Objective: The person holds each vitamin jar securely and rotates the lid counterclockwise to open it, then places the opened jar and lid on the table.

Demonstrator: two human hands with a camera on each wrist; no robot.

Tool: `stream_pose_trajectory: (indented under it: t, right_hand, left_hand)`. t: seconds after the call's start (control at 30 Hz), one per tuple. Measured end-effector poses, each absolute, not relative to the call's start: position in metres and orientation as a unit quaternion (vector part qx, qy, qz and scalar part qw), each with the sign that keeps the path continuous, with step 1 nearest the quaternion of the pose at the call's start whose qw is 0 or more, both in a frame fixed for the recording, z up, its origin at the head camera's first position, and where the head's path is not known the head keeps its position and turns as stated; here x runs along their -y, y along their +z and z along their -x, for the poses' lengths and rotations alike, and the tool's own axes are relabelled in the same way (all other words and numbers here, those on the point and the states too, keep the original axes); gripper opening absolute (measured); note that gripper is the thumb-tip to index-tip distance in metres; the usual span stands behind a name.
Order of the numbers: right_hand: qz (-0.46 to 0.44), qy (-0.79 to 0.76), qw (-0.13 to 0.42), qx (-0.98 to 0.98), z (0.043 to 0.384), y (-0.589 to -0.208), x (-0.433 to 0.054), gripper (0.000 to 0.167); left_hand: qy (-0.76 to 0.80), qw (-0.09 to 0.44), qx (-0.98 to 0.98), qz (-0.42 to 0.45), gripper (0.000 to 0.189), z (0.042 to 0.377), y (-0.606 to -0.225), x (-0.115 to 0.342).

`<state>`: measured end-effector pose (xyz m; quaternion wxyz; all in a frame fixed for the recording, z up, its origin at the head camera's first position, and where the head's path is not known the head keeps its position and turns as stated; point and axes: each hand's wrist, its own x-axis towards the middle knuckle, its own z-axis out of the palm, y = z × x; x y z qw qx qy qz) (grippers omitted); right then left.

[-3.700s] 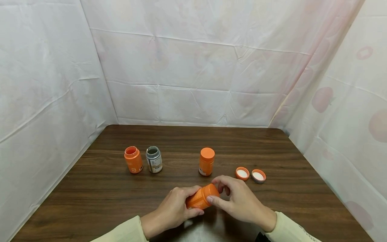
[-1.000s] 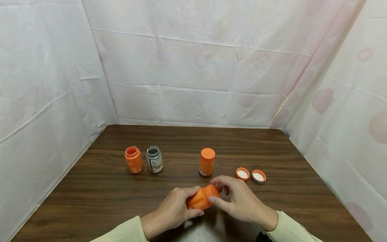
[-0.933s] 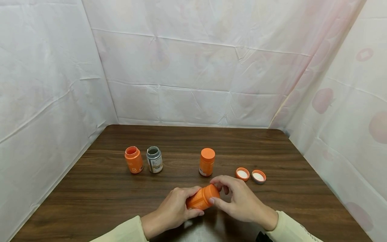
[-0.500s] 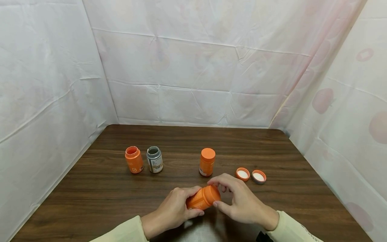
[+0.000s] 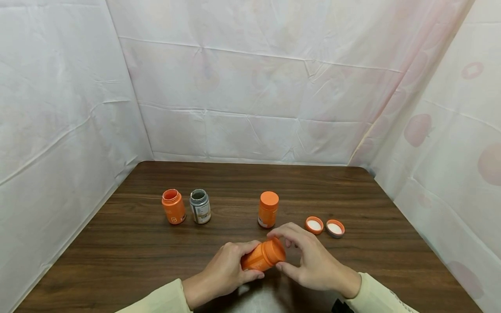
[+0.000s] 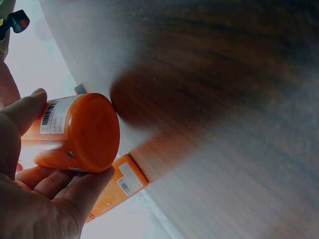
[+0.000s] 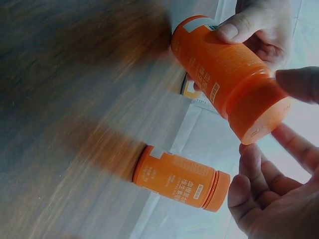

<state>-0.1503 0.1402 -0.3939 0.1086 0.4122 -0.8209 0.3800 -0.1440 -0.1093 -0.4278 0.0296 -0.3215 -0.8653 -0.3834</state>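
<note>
My left hand [image 5: 221,271] grips an orange bottle [image 5: 256,259] by its body, tilted with its cap end up toward the right. Its orange cap [image 5: 275,251] is on the neck, and the right hand's [image 5: 317,263] thumb and fingertips pinch it at the edge. In the right wrist view the bottle [image 7: 214,59] shows printed lettering, with the right thumb on one side of the cap [image 7: 261,112] and fingers on the other. The left wrist view shows the bottle's round base [image 6: 97,132] and a barcode label.
A capped orange bottle [image 5: 268,213] stands behind the hands on the dark wooden table [image 5: 117,256]. To the left stand an uncapped orange bottle [image 5: 174,209] and an uncapped grey bottle [image 5: 201,208]. Two caps [image 5: 314,225] lie upturned at the right, white liners showing.
The right thumb has slid from the cap's near side toward its right edge, and the index finger has shifted left over the top. The left hand and bottle have barely moved.
</note>
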Motion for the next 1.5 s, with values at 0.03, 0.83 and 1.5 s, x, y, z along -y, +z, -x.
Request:
stream_pose_trajectory:
  t: [0.03,0.83,1.5]
  right_hand:
    - [-0.402,0.379,0.11,0.826,0.15,-0.3938,-0.1399,0.059]
    - [-0.252,0.347,0.02,0.903,0.1491,-0.3879,-0.1341,0.034]
    - [-0.34,0.352,0.064,0.87,0.1512,-0.3894,-0.1398,0.055]
  left_hand:
    - [-0.385,0.027,0.865,0.32,0.043,0.1443,-0.4277,0.1093]
    - [-0.392,0.011,0.864,0.315,0.044,0.1441,-0.4283,0.1086]
    - [-0.384,0.022,0.866,0.318,0.042,0.1448,-0.4282,0.1085]
